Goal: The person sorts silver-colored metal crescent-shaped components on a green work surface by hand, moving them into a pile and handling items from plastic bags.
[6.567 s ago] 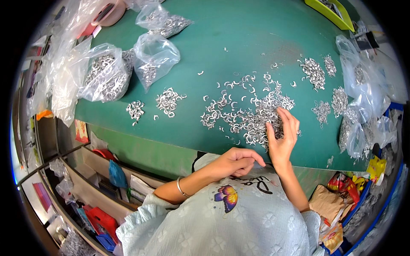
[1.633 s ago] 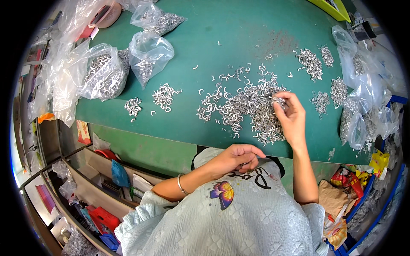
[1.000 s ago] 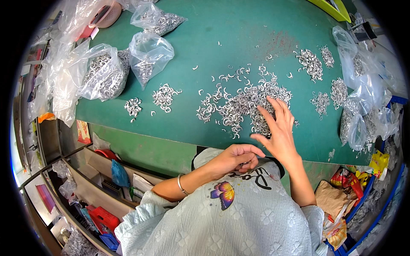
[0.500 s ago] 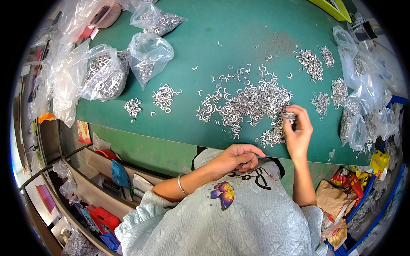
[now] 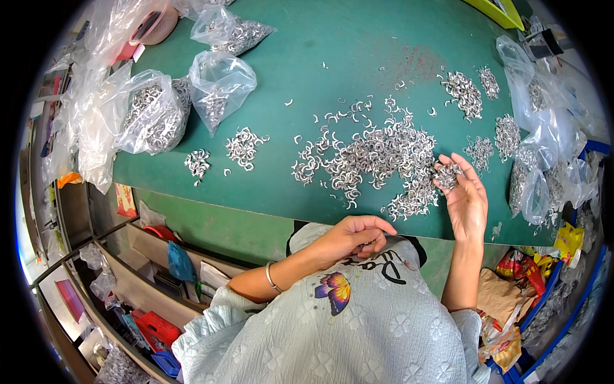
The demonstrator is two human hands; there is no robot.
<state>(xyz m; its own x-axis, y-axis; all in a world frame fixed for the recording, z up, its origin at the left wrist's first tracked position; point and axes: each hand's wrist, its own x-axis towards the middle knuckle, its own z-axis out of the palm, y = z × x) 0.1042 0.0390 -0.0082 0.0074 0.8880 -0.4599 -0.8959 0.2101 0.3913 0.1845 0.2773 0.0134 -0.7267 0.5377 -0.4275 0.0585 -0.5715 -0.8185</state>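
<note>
Palm turned up, my right hand (image 5: 469,210) cups a clump of small silver C-shaped metal pieces (image 5: 447,175) in its curled fingers. It is just off the right side of a wide loose pile of the same pieces (image 5: 384,153) on the green table (image 5: 307,83). My left hand (image 5: 358,238) stays at the table's front edge, close to my body. Its fingers are curled in and the index finger points right; whatever they may hold is hidden. Right of the pile are smaller heaps (image 5: 464,95) and a heap of thinner rings or loops (image 5: 479,151).
Clear plastic bags of metal pieces stand at the left (image 5: 155,118) and right (image 5: 543,173). Two small heaps (image 5: 243,148) are near the left front edge. A yellow-green tray (image 5: 495,11) is at the far right. Shelving (image 5: 137,275) runs below left; packets (image 5: 505,291) are below right.
My right hand has moved slightly right from the pile's edge and turned palm up, showing the metal pieces it holds. My left hand has not visibly moved.
</note>
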